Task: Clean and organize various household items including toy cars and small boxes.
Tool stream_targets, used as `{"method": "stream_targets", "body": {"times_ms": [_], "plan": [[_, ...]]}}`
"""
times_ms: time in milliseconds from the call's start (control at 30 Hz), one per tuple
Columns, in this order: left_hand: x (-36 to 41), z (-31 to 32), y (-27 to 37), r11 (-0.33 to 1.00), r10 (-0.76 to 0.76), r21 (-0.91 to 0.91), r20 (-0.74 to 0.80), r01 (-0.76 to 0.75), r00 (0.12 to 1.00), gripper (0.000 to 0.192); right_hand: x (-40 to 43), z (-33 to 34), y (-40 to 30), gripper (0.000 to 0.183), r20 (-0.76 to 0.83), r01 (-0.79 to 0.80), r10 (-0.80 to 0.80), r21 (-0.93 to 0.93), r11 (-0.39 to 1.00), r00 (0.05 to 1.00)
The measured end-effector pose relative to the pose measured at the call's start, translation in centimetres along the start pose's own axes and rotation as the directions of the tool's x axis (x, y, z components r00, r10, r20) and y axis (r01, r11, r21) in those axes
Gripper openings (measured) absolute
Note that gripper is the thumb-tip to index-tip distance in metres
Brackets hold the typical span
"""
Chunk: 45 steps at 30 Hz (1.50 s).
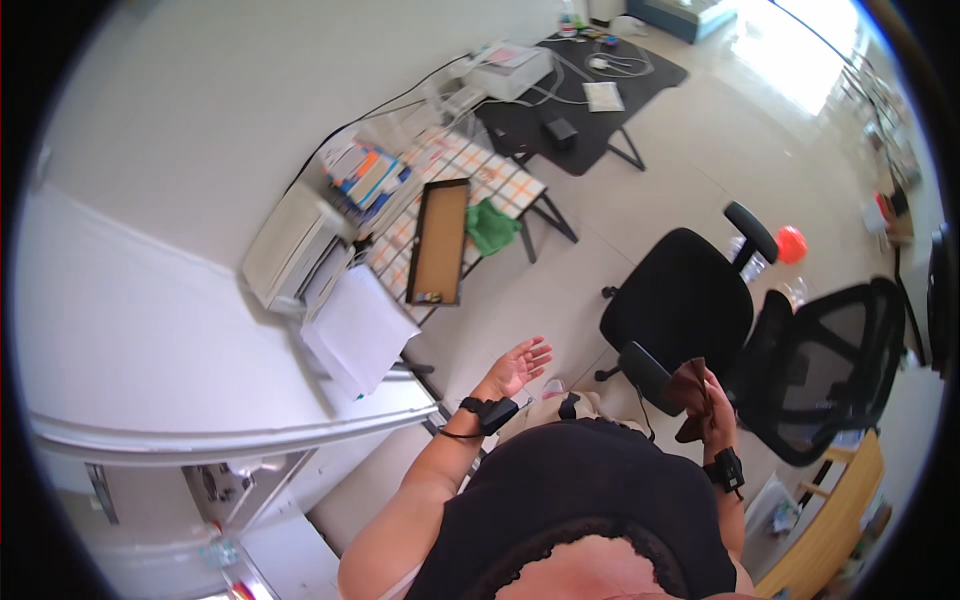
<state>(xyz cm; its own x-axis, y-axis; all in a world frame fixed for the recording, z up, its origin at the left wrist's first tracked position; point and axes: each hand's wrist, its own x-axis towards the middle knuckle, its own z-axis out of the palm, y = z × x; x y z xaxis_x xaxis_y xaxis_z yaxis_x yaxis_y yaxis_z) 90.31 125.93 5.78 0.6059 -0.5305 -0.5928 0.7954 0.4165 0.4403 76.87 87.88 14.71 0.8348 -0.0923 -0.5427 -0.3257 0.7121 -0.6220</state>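
Note:
My right hand grips a brown cloth, which hangs in folds in front of the chair's armrest. Nothing is in my left hand; its fingers are spread, palm partly turned up, over the tiled floor. A black swivel chair with a mesh back stands just beyond my right hand. Ahead of my left hand, a shallow tray with a dark rim and a brown bottom rests on a table with a checked cover. A green cloth lies beside the tray, drooping over the table's edge.
A printer and a stack of white paper sit at left by the wall. Behind, a black desk carries cables and a white box. A red-orange ball-like object is behind the chair. A wooden shelf edge is at lower right.

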Motion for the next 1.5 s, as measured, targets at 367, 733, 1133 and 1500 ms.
{"method": "stream_targets", "body": {"times_ms": [367,733,1133,1500], "plan": [[-5.4,-11.9,5.5,0.932,0.218,-0.223,-0.285,-0.286,0.933,0.031,15.8,14.2,4.4,0.021,0.131,-0.313,0.321,-0.080,0.946,0.938],[-0.4,-14.5,7.8,0.868,0.231,-0.271,-0.522,-0.416,0.821,0.043,23.4,23.8,0.1,0.022,0.198,-0.304,0.329,-0.148,0.941,0.923],[1.4,-14.7,12.3,0.886,0.124,-0.281,-0.622,-0.368,0.773,0.022,31.4,18.6,-13.5,0.020,0.029,0.105,-0.106,0.025,0.994,0.994],[1.8,-16.4,13.9,0.902,0.084,-0.300,-0.581,-0.309,0.810,0.018,27.7,20.3,-10.9,0.019,-0.158,0.104,-0.079,0.154,0.983,0.984]]}}
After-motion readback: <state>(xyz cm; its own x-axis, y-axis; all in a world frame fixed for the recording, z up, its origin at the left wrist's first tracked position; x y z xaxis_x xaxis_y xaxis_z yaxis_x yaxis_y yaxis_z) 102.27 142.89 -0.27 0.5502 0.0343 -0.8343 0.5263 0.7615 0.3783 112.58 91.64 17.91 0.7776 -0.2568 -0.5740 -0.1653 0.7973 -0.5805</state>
